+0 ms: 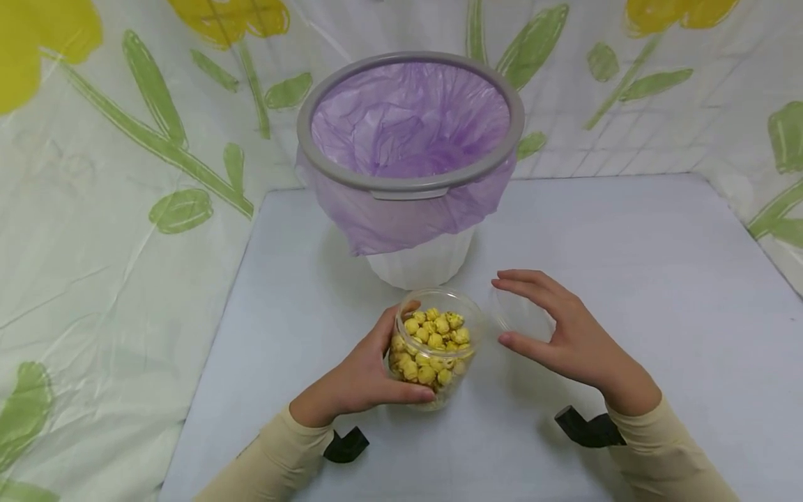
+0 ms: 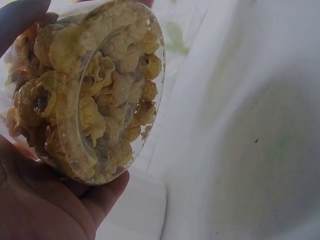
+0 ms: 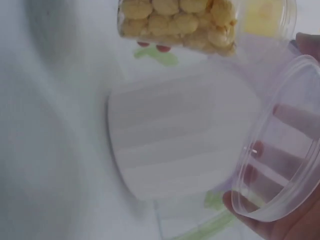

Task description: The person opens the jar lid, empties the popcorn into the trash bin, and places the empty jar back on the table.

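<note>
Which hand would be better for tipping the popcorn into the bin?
Probably the left hand. It grips the jar of popcorn, which is uncovered and just in front of the bin. The right hand is busy holding the clear lid.

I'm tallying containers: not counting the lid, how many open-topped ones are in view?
2: the clear jar of popcorn, held in the left hand, and the purple-lined bin, standing on the table beyond it.

Flower-printed sheeting (image 1: 81, 279) behind pale tabletop (image 1: 627, 244)
</note>
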Demonstrator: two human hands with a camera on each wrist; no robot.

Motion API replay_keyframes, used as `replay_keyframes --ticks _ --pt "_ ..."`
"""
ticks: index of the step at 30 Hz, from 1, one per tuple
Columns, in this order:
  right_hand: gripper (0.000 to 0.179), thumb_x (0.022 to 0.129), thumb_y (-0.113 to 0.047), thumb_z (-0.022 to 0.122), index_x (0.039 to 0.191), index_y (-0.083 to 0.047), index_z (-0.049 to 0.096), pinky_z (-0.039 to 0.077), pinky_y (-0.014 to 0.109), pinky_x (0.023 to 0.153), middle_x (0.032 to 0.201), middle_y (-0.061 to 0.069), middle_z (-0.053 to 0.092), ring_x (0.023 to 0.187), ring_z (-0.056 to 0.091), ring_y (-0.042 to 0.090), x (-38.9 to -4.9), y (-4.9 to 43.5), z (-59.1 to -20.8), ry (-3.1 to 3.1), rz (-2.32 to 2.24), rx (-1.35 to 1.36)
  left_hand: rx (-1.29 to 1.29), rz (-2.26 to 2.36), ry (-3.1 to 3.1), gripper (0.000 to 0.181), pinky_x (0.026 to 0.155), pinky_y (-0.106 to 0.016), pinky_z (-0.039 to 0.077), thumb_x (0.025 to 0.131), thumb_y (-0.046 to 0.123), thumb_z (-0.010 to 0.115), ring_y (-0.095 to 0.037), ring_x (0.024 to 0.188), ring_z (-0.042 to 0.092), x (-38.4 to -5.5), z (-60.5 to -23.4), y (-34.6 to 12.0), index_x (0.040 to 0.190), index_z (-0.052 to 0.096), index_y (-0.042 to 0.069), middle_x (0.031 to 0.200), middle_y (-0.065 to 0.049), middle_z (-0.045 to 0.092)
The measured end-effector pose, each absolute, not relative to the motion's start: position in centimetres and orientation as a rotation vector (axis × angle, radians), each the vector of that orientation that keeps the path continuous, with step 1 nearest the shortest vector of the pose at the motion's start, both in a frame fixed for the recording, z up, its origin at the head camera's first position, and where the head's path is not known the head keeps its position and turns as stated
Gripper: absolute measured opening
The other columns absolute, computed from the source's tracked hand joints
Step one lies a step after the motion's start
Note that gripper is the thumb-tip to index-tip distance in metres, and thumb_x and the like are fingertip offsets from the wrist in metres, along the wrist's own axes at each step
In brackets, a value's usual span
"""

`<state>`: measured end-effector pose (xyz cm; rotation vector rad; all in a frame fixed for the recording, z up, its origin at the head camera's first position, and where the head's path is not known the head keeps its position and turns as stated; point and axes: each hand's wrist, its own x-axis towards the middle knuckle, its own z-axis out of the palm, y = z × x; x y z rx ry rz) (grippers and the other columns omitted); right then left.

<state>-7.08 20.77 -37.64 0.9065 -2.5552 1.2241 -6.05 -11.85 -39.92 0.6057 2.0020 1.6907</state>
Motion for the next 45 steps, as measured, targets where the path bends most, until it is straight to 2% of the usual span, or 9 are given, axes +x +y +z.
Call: replay_keyframes --ticks 9,15,23,25,28,31,33,36,45 --pt "0.075 0.081 -0.001 0.087 0.148 -0.019 0.06 0.032 0.016 0.113 0.148 0.006 0.057 0.141 0.047 0.008 -7.6 22.6 -38.3 -2.57 1.235 0.788 0.623 1.707 1.993 0.11 0.12 -0.056 0.03 0.077 0.023 0.095 -0.02 0.145 0.045 -6.2 -40.1 -12.1 0.163 0.026 0.025 0.157 0.0 0.045" --pt "0.072 0.083 0.001 0.085 0.147 -0.021 0.061 0.034 0.015 0.106 0.147 0.001 0.058 0.137 0.047 0.001 -7.7 24.1 -38.1 -2.584 1.244 0.638 0.628 1.719 1.983 0.11 0.119 -0.056 0.03 0.077 0.022 0.095 -0.02 0.144 0.046 -6.2 -40.0 -12.0 0.163 0.027 0.022 0.156 0.0 0.047" --pt "0.066 0.087 -0.005 0.084 0.147 -0.022 0.062 0.034 0.012 0.102 0.147 0.001 0.057 0.134 0.044 -0.005 -8.3 26.0 -38.7 -2.638 1.206 0.468 0.603 1.697 1.993 0.112 0.121 -0.057 0.027 0.077 0.026 0.096 -0.019 0.146 0.043 -6.0 -39.8 -12.0 0.164 0.025 0.022 0.158 0.001 0.045" --pt "0.064 0.089 -0.01 0.084 0.147 -0.023 0.062 0.031 0.009 0.101 0.148 0.001 0.056 0.135 0.044 -0.001 -8.5 26.4 -38.9 -2.663 1.196 0.407 0.597 1.686 1.998 0.113 0.121 -0.058 0.026 0.077 0.028 0.096 -0.019 0.147 0.042 -6.1 -39.8 -12.0 0.165 0.024 0.022 0.159 0.001 0.044" --pt "0.062 0.091 -0.017 0.083 0.148 -0.022 0.061 0.03 0.009 0.101 0.15 0.005 0.055 0.139 0.046 0.014 -8.7 27.0 -39.3 -2.706 1.18 0.336 0.602 1.679 1.995 0.114 0.121 -0.058 0.026 0.077 0.028 0.095 -0.019 0.147 0.042 -6.1 -39.8 -11.9 0.165 0.023 0.02 0.159 0.001 0.044" --pt "0.06 0.093 -0.024 0.082 0.149 -0.018 0.059 0.035 0.023 0.109 0.152 0.01 0.052 0.141 0.045 0.032 -9.0 27.5 -39.8 -2.767 1.16 0.273 0.61 1.678 1.992 0.114 0.121 -0.058 0.026 0.078 0.028 0.095 -0.019 0.147 0.042 -6.1 -39.8 -11.9 0.165 0.023 0.018 0.16 0.001 0.044" --pt "0.062 0.095 -0.029 0.08 0.15 -0.015 0.057 0.038 0.042 0.114 0.154 0.014 0.049 0.143 0.042 0.04 -9.3 27.9 -40.2 -2.812 1.156 0.232 0.601 1.675 1.993 0.114 0.121 -0.057 0.026 0.077 0.027 0.096 -0.019 0.148 0.042 -6.1 -39.8 -11.8 0.165 0.023 0.02 0.161 0.001 0.042" --pt "0.064 0.097 -0.035 0.077 0.151 -0.009 0.054 0.035 0.071 0.108 0.155 0.021 0.047 0.144 0.039 0.047 -9.6 28.4 -41.0 -2.866 1.143 0.176 0.584 1.657 1.993 0.114 0.122 -0.056 0.026 0.076 0.027 0.096 -0.018 0.148 0.04 -5.9 -39.8 -11.8 0.165 0.024 0.023 0.161 0.001 0.041" --pt "0.072 0.099 -0.046 0.072 0.152 -0.003 0.051 0.031 0.075 0.108 0.155 0.031 0.042 0.143 0.036 0.055 -10.4 29.8 -42.7 -2.973 1.024 0.087 0.592 1.632 1.984 0.111 0.122 -0.057 0.026 0.077 0.025 0.096 -0.017 0.148 0.04 -5.7 -39.7 -11.8 0.162 0.026 0.031 0.159 0.003 0.043"
